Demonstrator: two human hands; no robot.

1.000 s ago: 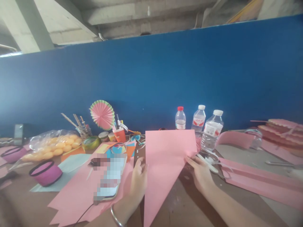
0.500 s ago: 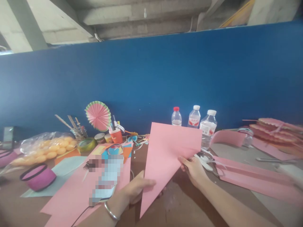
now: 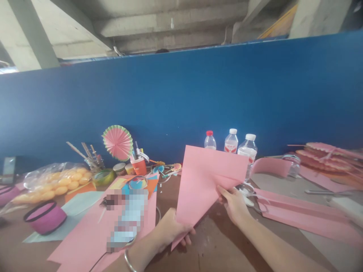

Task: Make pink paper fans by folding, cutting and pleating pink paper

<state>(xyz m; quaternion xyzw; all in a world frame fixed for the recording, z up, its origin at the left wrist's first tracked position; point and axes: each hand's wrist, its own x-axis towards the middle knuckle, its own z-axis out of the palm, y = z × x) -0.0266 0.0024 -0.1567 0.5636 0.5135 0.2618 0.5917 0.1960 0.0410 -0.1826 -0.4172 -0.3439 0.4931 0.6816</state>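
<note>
A folded pink paper [image 3: 207,177] is held up above the brown table [image 3: 210,245], wide at the top and narrowing to a point at the bottom. My left hand [image 3: 172,228] grips its lower left part, fingers closed around the edge near the point. On the right slanting edge, my right hand [image 3: 232,202] pinches the paper between thumb and fingers. More pink sheets [image 3: 82,230] lie flat to the left, with a blurred-out item [image 3: 129,215] on top.
Bottles [image 3: 246,149] stand behind the paper. Leftward are a pink basket [image 3: 45,219], a bag of yellow balls [image 3: 62,181], a red cup [image 3: 138,166] and a round paper fan [image 3: 117,142]. A pink strip [image 3: 300,211] and stacked fans [image 3: 326,156] lie right.
The pink paper has shifted slightly right. My left hand has moved a little right and closed further around its lower end; my right hand has also moved slightly right with the paper.
</note>
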